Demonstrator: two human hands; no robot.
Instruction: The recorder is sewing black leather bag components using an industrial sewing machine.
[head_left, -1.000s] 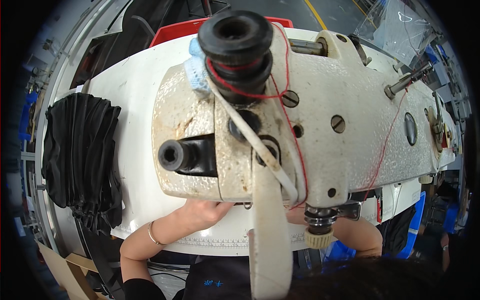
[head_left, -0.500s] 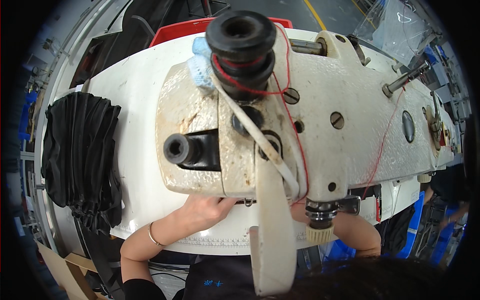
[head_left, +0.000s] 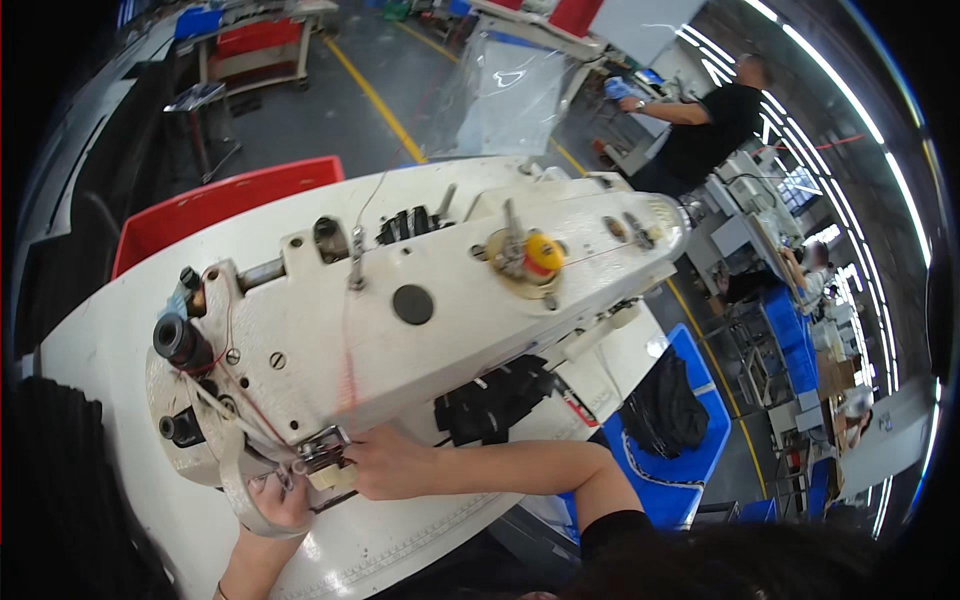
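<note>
A white industrial sewing machine (head_left: 400,315) stretches across the view, its needle end at the lower left. My left hand (head_left: 282,503) is at that end, partly covered by a pale curved lever (head_left: 240,490); its fingers are bent together. My right hand (head_left: 390,465) lies close by, just right of the metal thread tensioner (head_left: 322,452), with curled fingertips hidden behind it. A thin dark edge shows between the hands, but I cannot make out what they hold. Red thread runs down the machine's head. Several black fabric pieces (head_left: 495,400) lie under the machine's arm, beyond my right forearm.
A blue crate (head_left: 710,440) with black cloth (head_left: 665,400) stands to the right. Dark pleated cloth (head_left: 65,480) fills the left edge. Behind the white table (head_left: 90,330) is a red bin (head_left: 230,205). A person in black (head_left: 715,125) works at the far right.
My view has swung right and up, bringing in the machine's whole arm, the workshop and my right forearm. Both hands remain near the needle end.
</note>
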